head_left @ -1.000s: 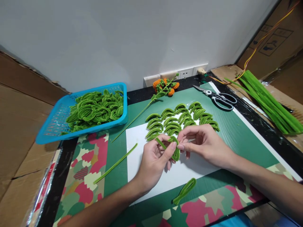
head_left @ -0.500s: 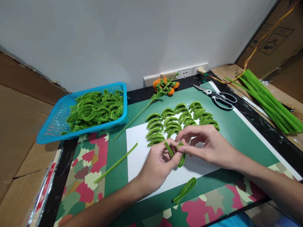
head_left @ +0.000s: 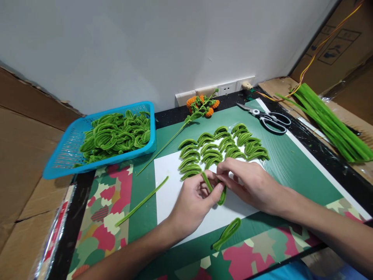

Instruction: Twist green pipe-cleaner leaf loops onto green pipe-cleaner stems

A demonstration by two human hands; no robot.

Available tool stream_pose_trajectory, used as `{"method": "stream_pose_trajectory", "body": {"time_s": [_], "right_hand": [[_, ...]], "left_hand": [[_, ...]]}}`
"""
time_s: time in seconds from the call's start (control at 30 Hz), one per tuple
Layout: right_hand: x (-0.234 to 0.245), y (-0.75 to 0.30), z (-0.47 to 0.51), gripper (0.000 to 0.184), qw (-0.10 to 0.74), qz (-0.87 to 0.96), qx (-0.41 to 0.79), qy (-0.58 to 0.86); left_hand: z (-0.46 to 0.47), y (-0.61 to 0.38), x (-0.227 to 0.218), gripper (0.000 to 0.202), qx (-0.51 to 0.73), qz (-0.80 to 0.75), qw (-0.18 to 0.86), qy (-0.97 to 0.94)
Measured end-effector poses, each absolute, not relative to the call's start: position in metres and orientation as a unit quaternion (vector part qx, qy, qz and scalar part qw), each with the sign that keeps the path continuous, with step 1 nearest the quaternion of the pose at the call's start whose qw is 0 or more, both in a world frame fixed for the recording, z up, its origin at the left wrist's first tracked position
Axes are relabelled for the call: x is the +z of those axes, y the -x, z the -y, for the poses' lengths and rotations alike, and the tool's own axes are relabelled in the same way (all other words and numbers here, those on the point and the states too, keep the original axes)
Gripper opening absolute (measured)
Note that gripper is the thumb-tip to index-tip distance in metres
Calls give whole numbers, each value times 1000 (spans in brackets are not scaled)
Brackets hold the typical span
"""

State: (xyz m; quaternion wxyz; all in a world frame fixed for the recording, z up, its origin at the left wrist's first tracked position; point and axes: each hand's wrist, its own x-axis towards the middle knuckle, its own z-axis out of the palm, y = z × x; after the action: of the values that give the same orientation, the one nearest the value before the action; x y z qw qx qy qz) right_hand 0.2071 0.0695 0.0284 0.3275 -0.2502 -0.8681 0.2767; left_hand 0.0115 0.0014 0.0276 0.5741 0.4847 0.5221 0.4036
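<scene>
Between my hands is a green pipe cleaner [head_left: 222,196], bent into a loop, with another straight stretch rising past my left fingers. My left hand [head_left: 198,200] pinches it between thumb and fingers. My right hand [head_left: 247,182] closes its thumb and forefinger on the upper end, where the fingertips hide the detail. Just beyond lie rows of folded green pipe-cleaner leaves [head_left: 211,151] on the white sheet [head_left: 166,202]. Nearer me rests a single looped pipe cleaner [head_left: 227,233], and a straight one [head_left: 142,200] lies to the left.
A blue basket [head_left: 55,161] of green leaf pieces stands at the left. Behind the rows are an orange-flowered stem [head_left: 201,109] and scissors [head_left: 266,116]. A bundle of green pipe cleaners [head_left: 332,124] lies at the right, near a plugged-in cable [head_left: 262,94].
My right hand has turned slightly, its fingers drawing closer together at the upper end of the pipe cleaner. My left hand keeps its grip. The whole view has shifted slightly.
</scene>
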Motion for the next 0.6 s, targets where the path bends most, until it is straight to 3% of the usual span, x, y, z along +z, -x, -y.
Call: {"method": "stream_pose_trajectory", "body": {"time_s": [0.27, 0.47, 0.53, 0.6], "right_hand": [[32, -212, -73, 9, 340, 874, 263, 227], [40, -223, -84, 56, 342, 898, 245, 127], [41, -225, -87, 57, 321, 912, 223, 125], [42, -226, -90, 47, 311, 917, 208, 135]], "left_hand": [[-1, -11, 30, 29, 373, -515, 632, -442], [-1, -11, 35, 25, 334, -493, 623, -507], [-1, -11, 37, 25, 318, -491, 615, -528], [-1, -10, 39, 26, 312, -494, 620, -523]]}}
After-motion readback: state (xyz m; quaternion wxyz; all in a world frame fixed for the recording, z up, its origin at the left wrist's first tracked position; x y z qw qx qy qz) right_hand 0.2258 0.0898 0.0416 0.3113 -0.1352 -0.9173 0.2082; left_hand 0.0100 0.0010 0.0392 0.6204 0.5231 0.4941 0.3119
